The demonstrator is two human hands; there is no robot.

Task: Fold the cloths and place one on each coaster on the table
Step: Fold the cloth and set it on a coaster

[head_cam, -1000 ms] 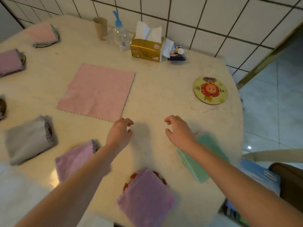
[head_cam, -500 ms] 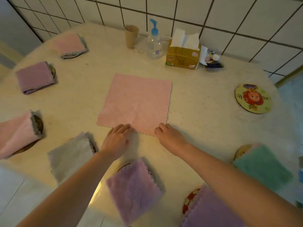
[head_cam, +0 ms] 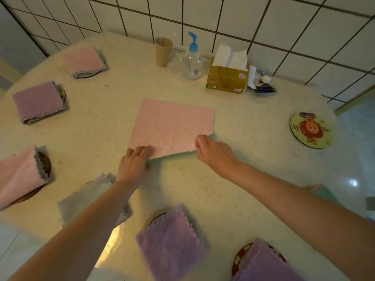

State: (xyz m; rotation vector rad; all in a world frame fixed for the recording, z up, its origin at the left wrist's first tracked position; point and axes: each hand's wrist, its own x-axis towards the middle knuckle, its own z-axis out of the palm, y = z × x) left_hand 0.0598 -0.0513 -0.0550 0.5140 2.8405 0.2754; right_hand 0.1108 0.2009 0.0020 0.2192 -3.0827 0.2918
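Both hands have reached the pink cloth [head_cam: 172, 126]: left hand [head_cam: 133, 165] and right hand [head_cam: 211, 150] fingers now pinch its near corners. Near edge lifted, so folding begins; one coaster [head_cam: 311, 129] waits bare.

I see a pale speckled surface [head_cam: 253, 122]. Just beyond my left hand [head_cam: 133, 166] a pink cloth [head_cam: 172, 126] lies flat. Far beyond it stand a paper cup [head_cam: 163, 51], pump bottle [head_cam: 192, 61] and tissue box [head_cam: 227, 79]. A bare cartoon coaster [head_cam: 311, 130] lies well right of my right hand [head_cam: 215, 153].
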